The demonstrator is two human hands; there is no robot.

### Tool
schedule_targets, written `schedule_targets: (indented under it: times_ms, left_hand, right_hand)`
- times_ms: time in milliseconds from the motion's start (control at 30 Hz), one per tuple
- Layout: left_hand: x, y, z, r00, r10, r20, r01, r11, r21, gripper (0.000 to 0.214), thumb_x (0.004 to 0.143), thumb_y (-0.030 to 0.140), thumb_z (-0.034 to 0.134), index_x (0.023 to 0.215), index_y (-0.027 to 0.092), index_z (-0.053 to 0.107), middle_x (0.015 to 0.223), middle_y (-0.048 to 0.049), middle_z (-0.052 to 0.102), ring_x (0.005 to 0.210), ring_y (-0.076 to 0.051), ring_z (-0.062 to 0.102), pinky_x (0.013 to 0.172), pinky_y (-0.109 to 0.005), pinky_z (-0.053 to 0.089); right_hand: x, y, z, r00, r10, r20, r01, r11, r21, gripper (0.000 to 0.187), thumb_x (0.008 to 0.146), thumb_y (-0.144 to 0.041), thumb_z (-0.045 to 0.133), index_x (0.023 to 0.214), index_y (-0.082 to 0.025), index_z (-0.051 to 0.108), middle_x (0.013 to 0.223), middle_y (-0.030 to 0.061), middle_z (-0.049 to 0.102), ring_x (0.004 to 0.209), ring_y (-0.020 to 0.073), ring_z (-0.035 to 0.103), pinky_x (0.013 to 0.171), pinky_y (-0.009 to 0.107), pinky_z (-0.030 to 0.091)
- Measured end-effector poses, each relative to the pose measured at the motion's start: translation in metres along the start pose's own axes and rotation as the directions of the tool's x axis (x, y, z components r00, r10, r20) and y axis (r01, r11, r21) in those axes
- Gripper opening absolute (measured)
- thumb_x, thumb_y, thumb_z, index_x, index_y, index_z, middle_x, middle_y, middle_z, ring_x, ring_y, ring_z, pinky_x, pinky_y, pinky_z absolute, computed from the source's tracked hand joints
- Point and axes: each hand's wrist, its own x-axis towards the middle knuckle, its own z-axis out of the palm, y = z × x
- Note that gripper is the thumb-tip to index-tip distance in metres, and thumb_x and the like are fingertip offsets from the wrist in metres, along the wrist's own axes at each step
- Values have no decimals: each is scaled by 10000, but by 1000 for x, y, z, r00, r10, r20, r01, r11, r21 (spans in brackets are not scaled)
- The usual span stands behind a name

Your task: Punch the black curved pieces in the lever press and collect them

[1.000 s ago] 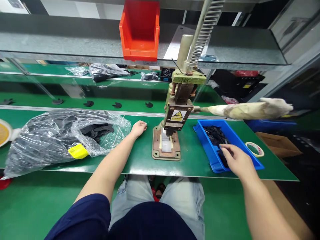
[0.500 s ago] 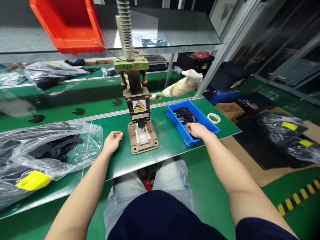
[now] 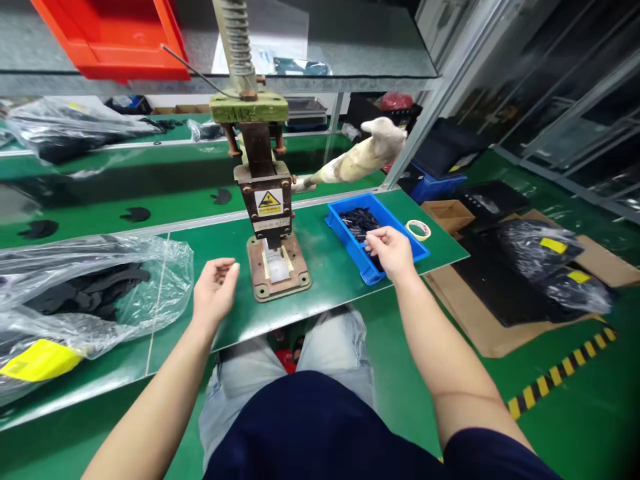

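Observation:
My right hand (image 3: 393, 252) hovers over the near end of a blue bin (image 3: 349, 241) that holds small black parts (image 3: 359, 221). Its fingers are bent and pinched among them, on what looks like one black part. My left hand (image 3: 215, 291) is raised just above the green table (image 3: 330, 280), left of the hand press (image 3: 265, 200). Its fingers are loosely curled and apart, with nothing in them. The press base (image 3: 278, 272) carries a pale block under the ram. The cloth-wrapped lever (image 3: 361, 157) sticks out to the right.
A clear bag of black pieces (image 3: 90, 293) with a yellow label (image 3: 40, 360) lies at the left. A tape roll (image 3: 418, 230) sits beside the bin. A red bin (image 3: 110, 33) stands on the shelf above. Cardboard and bagged goods (image 3: 550, 260) cover the floor to the right.
My left hand has lifted off the table and come nearer, palm turned inward. My right hand stays over the blue bin, its fingers now more pinched. The view has shifted slightly right.

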Motion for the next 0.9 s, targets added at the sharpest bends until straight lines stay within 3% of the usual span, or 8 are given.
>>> schedule_targets:
  times_ms: [67,133,200,267,467,700,800,900]
  left_hand:
    - [-17,28,10,971,218,103,-223,974,43,299,961,436,732,1153,209,709,1048,-63,745,910,-180,726,855,-338,619]
    - [-32,52,22,883,385,270,-400,917,2,307,977,378,735,1242,224,707,1100,-72,748,910,-176,727,854,-338,615]
    - [-42,68,30,804,465,370,-482,875,-50,373,981,338,745,1334,232,680,1110,-74,755,897,-168,729,847,-330,613]
    - [-49,74,34,775,486,404,-504,861,-68,371,992,309,738,1349,233,679,1089,-69,768,893,-165,732,837,-317,608]
    - [-60,71,20,808,449,382,-473,881,-35,227,1008,265,715,1230,227,745,1018,-52,787,876,-163,734,801,-295,587]
    - [-60,69,15,807,483,340,-499,865,-47,157,996,252,727,1149,224,747,1025,-65,784,903,-170,733,800,-303,592]
    - [-41,51,14,830,478,288,-505,863,20,88,1006,281,711,1049,217,753,970,-52,776,846,-157,719,763,-288,583]
    - [-6,22,14,892,388,232,-436,876,208,166,1030,335,665,1074,211,766,1020,-55,793,850,-163,732,791,-294,595]
  right_hand:
    - [-24,-19,30,998,-3,55,-4,992,130,558,890,-763,604,958,-213,671,760,44,732,645,160,655,621,328,564]
    - [-50,-39,62,992,-13,126,-19,969,245,563,881,-784,605,901,-224,659,709,28,715,606,151,645,588,313,550]
    - [-74,-57,88,980,-29,199,-42,939,341,556,869,-789,627,859,-233,650,678,13,702,583,142,635,581,304,547]
    - [-91,-70,105,963,-47,264,-70,907,415,548,848,-785,667,828,-237,644,660,5,695,572,135,625,587,301,550]
    - [-108,-84,123,925,-80,372,-129,853,506,520,833,-745,726,814,-231,649,644,-3,684,577,134,625,594,296,552]
    - [-113,-86,130,912,-146,383,-79,854,514,496,862,-709,719,805,-222,644,642,-4,677,578,129,616,574,285,542]
    - [-95,-87,119,922,-190,337,-12,856,516,440,886,-661,719,883,-223,679,718,4,704,643,130,646,605,279,558]
    - [-53,-103,85,963,-232,134,125,831,542,396,920,-633,689,1075,-269,667,957,8,724,845,127,687,755,285,599]
